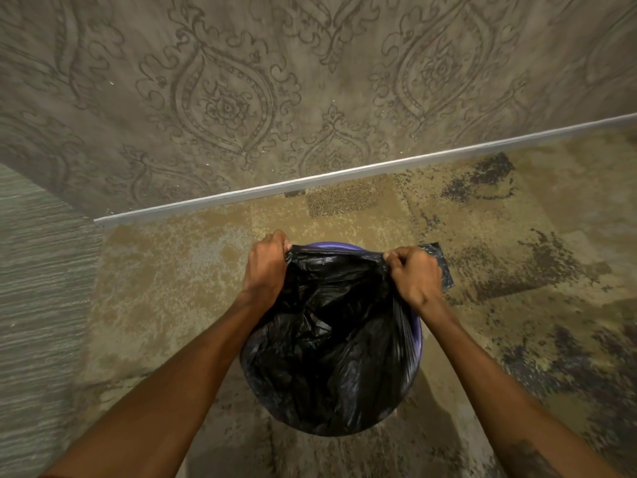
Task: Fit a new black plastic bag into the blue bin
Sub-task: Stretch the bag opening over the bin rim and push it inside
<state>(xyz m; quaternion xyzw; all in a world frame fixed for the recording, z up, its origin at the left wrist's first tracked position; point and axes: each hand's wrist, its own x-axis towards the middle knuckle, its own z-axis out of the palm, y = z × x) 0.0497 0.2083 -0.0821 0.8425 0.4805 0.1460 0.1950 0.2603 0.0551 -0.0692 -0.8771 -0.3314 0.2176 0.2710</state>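
Observation:
A crumpled black plastic bag lies over the blue bin, which stands on the carpet below me. Only thin arcs of the bin's rim show at the far side and at the right. My left hand pinches the bag's far edge at the left. At the right, my right hand grips the same edge, and the edge is stretched taut between the two hands near the far rim. The bag's near side hangs over the bin's front and hides it.
A patterned grey wall with a pale skirting strip runs close behind the bin. A second wall stands at the left. A flat black sheet, perhaps another bag, lies on the mottled carpet behind my right hand.

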